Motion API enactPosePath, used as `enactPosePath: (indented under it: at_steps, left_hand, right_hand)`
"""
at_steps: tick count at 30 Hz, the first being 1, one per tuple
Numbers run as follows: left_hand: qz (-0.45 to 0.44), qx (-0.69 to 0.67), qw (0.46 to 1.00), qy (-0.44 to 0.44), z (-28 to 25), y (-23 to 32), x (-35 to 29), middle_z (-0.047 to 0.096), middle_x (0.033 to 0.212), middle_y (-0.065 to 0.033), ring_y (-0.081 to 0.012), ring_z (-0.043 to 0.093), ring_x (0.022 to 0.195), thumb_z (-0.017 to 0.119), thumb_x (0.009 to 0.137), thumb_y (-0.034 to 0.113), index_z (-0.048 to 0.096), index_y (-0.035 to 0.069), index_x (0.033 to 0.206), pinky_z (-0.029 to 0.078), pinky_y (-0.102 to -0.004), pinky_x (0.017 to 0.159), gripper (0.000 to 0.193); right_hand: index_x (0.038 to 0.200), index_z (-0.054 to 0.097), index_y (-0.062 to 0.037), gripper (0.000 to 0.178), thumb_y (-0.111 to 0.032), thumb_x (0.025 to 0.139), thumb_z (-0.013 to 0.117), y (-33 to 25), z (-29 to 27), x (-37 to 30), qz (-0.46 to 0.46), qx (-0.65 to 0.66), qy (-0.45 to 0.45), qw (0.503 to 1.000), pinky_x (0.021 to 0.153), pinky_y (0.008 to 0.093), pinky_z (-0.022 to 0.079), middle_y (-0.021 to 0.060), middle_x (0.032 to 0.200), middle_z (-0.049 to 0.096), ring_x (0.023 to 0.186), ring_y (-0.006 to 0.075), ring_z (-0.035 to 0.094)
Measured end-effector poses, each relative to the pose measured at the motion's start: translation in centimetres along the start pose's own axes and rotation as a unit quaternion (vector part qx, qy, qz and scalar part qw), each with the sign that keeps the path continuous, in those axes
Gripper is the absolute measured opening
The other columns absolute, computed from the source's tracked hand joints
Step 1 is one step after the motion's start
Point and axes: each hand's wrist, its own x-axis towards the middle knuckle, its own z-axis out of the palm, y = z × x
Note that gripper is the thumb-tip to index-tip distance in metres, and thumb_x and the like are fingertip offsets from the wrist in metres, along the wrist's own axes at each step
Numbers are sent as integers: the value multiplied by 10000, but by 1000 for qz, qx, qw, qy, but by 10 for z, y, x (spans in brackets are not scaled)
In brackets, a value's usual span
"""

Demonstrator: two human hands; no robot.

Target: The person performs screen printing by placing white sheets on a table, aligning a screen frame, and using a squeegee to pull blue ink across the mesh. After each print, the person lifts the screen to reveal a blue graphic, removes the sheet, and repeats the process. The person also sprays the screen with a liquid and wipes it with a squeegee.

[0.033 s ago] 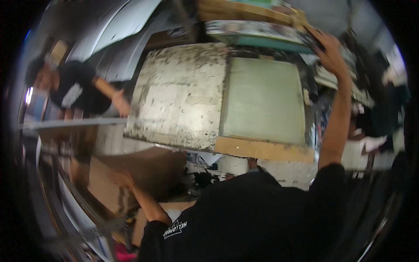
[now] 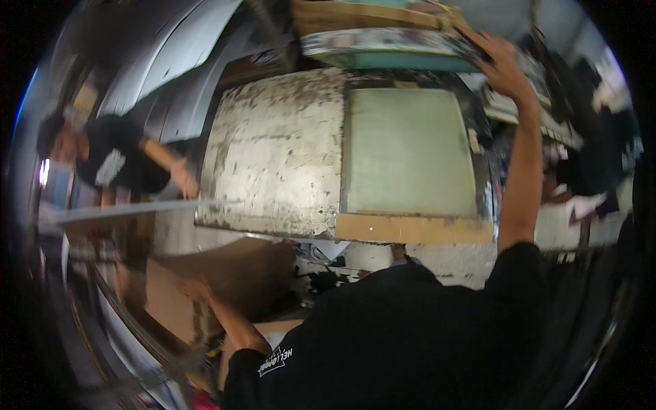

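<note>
At the upper right my right hand (image 2: 504, 67) reaches out on a straight arm. Its fingers and thumb curl round the dark end of a long wooden-edged frame (image 2: 369, 18), with teal and speckled white below the wood. Lower left, my left hand (image 2: 197, 290) lies with fingers apart against a brown cardboard box (image 2: 239, 277). Before me is a worn, paint-spotted pale board (image 2: 277, 154). To its right lies a pale green framed panel (image 2: 410, 154), with a tan strip (image 2: 413, 230) along its near edge.
A co-worker (image 2: 113, 154) in a dark shirt stands at the left, one hand near the board's corner. A thin pale sheet (image 2: 137, 209) juts out in front of them. Long grey panels (image 2: 184, 51) lean at the far left. Metal rails (image 2: 126, 314) run along the lower left.
The whole view has shifted slightly, so the board and panel sit a little further left. Both my hands keep their places on the frame and the box.
</note>
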Motion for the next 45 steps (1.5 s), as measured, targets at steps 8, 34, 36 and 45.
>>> enactPosePath:
  at_steps: [8,34,36,45]
  left_hand:
    - [-63,29,994,-78,57,-38,42,249,1606,-203,-422,301,1439,581,852,573,251,31,1550,278,-631,1107,943]
    - [-178,-326,924,89,12,29,57,698,959,-237,-442,673,903,582,832,143,657,24,930,526,-529,767,172]
    - [-169,-362,911,101,-4,53,28,700,893,-236,-446,675,836,567,849,149,658,29,927,513,-540,715,170]
    - [-138,-468,839,242,-133,14,-22,616,726,-263,-423,634,647,517,944,108,624,-17,921,462,-472,595,167]
  right_hand:
    - [1476,474,-222,575,-88,931,599,7,17,5,67,32,-11,997,1179,498,243,150,1496,469,1400,353,371]
    - [1487,455,-134,560,-121,942,582,71,29,1,21,-26,-53,998,1178,467,232,104,1511,464,1411,345,360]
    - [1485,460,-132,556,-119,942,577,66,21,0,34,-50,-55,997,1172,471,237,111,1509,465,1399,353,369]
    - [1486,465,-151,559,-147,936,566,58,16,5,38,29,-51,998,1166,488,250,168,1489,466,1372,382,381]
